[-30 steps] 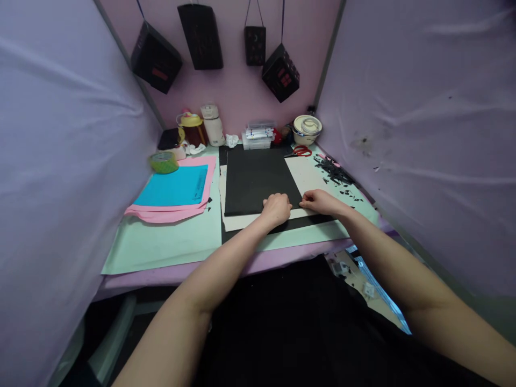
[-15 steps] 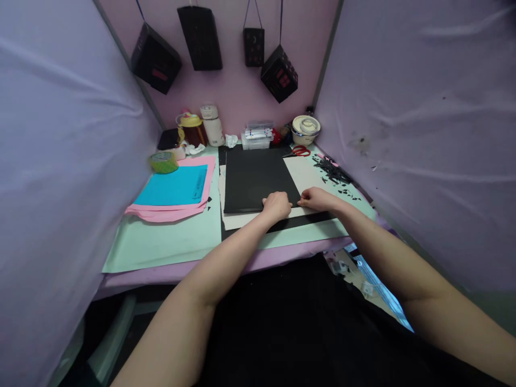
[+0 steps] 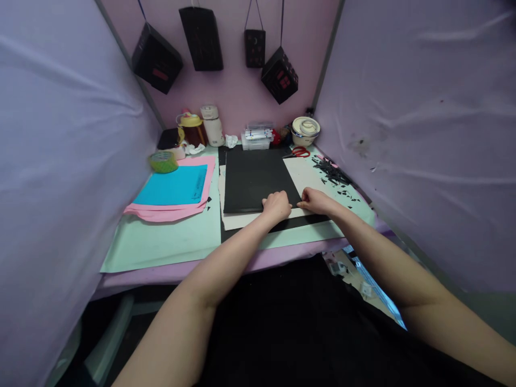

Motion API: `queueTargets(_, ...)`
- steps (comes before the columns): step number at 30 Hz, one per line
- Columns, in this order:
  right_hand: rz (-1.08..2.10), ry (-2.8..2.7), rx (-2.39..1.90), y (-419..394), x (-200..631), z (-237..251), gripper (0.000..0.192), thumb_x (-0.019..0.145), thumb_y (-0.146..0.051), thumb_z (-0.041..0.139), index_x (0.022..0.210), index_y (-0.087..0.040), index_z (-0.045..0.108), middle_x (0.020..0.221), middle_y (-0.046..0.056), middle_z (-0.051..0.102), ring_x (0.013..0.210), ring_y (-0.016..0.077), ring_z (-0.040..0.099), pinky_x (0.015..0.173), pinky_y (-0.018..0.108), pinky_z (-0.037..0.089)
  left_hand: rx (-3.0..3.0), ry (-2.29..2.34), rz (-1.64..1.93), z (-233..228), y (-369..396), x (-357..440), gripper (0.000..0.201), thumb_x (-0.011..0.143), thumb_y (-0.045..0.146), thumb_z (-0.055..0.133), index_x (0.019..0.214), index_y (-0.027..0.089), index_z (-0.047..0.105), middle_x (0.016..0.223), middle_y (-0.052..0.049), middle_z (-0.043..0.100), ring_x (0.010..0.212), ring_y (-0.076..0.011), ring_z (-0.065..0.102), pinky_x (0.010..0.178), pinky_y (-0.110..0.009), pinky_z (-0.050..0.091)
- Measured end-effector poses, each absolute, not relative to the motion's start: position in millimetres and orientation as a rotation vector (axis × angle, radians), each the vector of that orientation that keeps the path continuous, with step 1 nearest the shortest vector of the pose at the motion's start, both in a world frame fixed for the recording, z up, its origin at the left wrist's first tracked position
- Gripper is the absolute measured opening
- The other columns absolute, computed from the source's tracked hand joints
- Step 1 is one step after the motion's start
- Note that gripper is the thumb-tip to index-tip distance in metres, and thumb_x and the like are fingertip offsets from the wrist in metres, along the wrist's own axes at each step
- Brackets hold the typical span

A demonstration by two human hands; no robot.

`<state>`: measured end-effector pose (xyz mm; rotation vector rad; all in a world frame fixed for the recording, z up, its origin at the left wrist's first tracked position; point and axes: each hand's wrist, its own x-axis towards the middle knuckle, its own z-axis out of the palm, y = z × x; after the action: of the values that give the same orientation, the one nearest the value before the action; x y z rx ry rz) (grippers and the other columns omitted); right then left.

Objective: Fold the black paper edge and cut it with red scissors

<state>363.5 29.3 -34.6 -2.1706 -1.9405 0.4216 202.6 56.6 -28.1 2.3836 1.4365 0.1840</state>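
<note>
The fingertips of left hand (image 3: 276,206) and right hand (image 3: 316,200), pressed on the black sheet (image 3: 257,179), are hidden; grip cannot be told. Contents of the clear box (image 3: 256,139) are indistinct.

- I see a flat black rectangular paper sheet (image 3: 256,179) lying face-up on the table, long side running away from me, matte and uncreased.
- Its near edge sits on a cream rectangular paper sheet (image 3: 307,173), which sticks out along the near side and to the right.
- My left hand (image 3: 276,206) rests curled on the black sheet's near edge; my right hand (image 3: 316,200) touches its near right corner.
</note>
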Motion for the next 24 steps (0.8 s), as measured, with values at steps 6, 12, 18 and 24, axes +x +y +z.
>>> queueTargets(6,0.482,-1.953,-2.154,32.1,366.8,-38.9,0.017,0.076,-0.029,0.064,0.079,-0.02,0.05,0.071,0.0,0.059,0.063,0.0134,0.05,0.056,0.023,0.034,2.498,1.427,0.39,-34.4,41.8,193.8,0.015,0.088,0.028,0.056,0.101,0.021,0.056,0.107,-0.007,0.059,0.103,-0.0247,0.05,0.084,-0.039,0.038)
queueTargets(12,0.478,-1.963,-2.13,31.3,366.7,-38.6,0.017,0.076,-0.029,0.063,0.077,-0.019,0.05,0.068,0.0,0.057,0.063,0.0133,0.048,0.056,0.023,0.033,2.99,1.084,0.458,-46.7,14.8,184.1,0.02,0.094,0.015,0.04,0.099,0.015,0.059,0.1,-0.01,0.055,0.096,-0.0238,0.046,0.077,-0.035,0.038)
queueTargets(18,0.469,-1.968,-2.129,28.6,363.9,-36.2,0.016,0.078,-0.029,0.063,0.078,-0.019,0.05,0.067,-0.001,0.056,0.061,0.0127,0.047,0.056,0.023,0.032,3.125,1.01,0.331,-50.6,10.7,185.5,0.023,0.09,0.009,0.039,0.101,0.01,0.059,0.097,-0.011,0.054,0.091,-0.0246,0.046,0.072,-0.036,0.039)
queueTargets(24,0.475,-1.975,-2.074,27.0,367.8,-34.6,0.012,0.078,-0.028,0.061,0.082,-0.017,0.056,0.071,0.0,0.06,0.064,0.0132,0.05,0.059,0.023,0.035,3.149,0.984,0.279,-45.6,11.5,185.7,0.023,0.09,0.009,0.04,0.099,0.012,0.061,0.098,-0.011,0.054,0.093,-0.0242,0.047,0.065,-0.034,0.038)
